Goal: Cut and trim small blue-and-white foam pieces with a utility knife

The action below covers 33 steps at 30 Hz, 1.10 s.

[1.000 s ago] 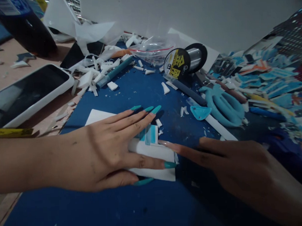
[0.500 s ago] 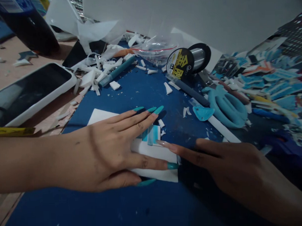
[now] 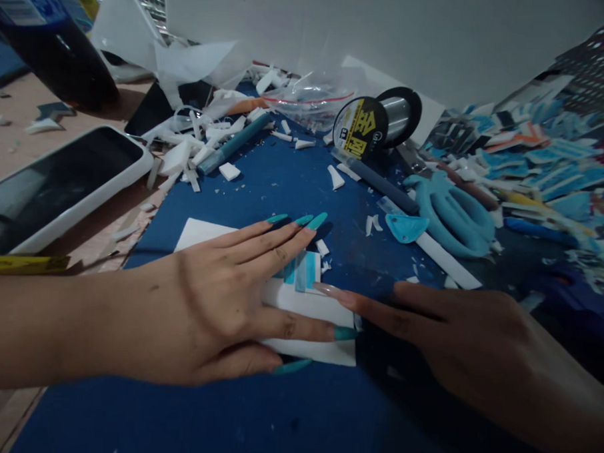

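My left hand point(image 3: 225, 303) lies flat, with long teal nails and its fingers spread. It presses on a white sheet point(image 3: 305, 306) on a blue mat point(image 3: 280, 194). Between its fingers a small white piece with light-blue stripes point(image 3: 311, 266) shows on the sheet, partly covered. From the lower right comes my right hand point(image 3: 467, 339), in shadow. Its index finger is stretched out and the nail touches the lower edge of the striped piece. The other fingers look bent beneath the hand, and I see nothing held in them.
Light-blue scissors point(image 3: 454, 213), a blue triangular piece point(image 3: 407, 227) and a spool of clear line point(image 3: 362, 127) lie at right. A phone point(image 3: 64, 183) and dark bottle point(image 3: 59, 57) are at left. White scraps point(image 3: 198, 141) and blue offcuts point(image 3: 554, 155) pile up behind.
The whole view has shifted slightly. My right index fingertip has moved a little to the left along the striped piece. My left hand stays in place on the sheet.
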{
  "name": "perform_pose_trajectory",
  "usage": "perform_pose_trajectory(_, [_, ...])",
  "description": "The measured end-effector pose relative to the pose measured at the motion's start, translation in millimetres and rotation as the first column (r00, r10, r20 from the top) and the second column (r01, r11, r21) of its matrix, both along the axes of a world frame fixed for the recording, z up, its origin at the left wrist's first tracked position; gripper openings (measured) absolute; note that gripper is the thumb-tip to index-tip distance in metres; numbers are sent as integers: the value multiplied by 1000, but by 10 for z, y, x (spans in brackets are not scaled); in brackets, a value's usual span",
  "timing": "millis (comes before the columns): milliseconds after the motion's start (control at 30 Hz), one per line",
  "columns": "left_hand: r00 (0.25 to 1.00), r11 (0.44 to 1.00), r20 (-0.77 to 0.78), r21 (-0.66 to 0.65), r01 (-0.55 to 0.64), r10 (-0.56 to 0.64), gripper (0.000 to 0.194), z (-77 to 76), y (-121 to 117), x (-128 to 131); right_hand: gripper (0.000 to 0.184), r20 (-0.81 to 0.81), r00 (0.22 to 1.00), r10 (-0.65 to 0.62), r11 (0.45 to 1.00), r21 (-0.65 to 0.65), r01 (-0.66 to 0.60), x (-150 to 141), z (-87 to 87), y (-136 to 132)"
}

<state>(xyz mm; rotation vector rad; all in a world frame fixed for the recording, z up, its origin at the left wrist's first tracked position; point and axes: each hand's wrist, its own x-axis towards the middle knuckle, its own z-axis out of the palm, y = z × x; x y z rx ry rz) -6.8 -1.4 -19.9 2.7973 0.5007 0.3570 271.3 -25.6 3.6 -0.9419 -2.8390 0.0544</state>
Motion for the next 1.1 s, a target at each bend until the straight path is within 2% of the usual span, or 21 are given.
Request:
perform_pose_trajectory(167, [1000,1000,-15,-14,18,-18,46,6,-5,2,56,2,1000,-10,999,-36,10,16,-7,-19])
perform_pose_trajectory(300, [1000,999,14,-28,-20,20,43,-4,-12,1,53,-1,1000,-3,1000,-31,3,14,-5,-25])
perform_pose_trajectory(500, [999,999,-31,10,32,-32,47,7,22,1,56,9,1000,-1,999,-45,1,15,-10,-15])
perform_pose_trajectory(667, [999,1000,-26,-2,28,-28,47,7,20,-2,58,41,999,3,1000,-23,-3,25,21,-34])
perform_pose_trajectory(867, [999,999,24,-13,-30,30,42,-10,-32,2,60,67,998,6,1000,12,-7,27,21,-19])
perform_pose_trajectory(1100, [1000,1000,-2,-19,5,-5,44,10,-1,3,61,80,997,-3,1000,17,2,-15,11,-4])
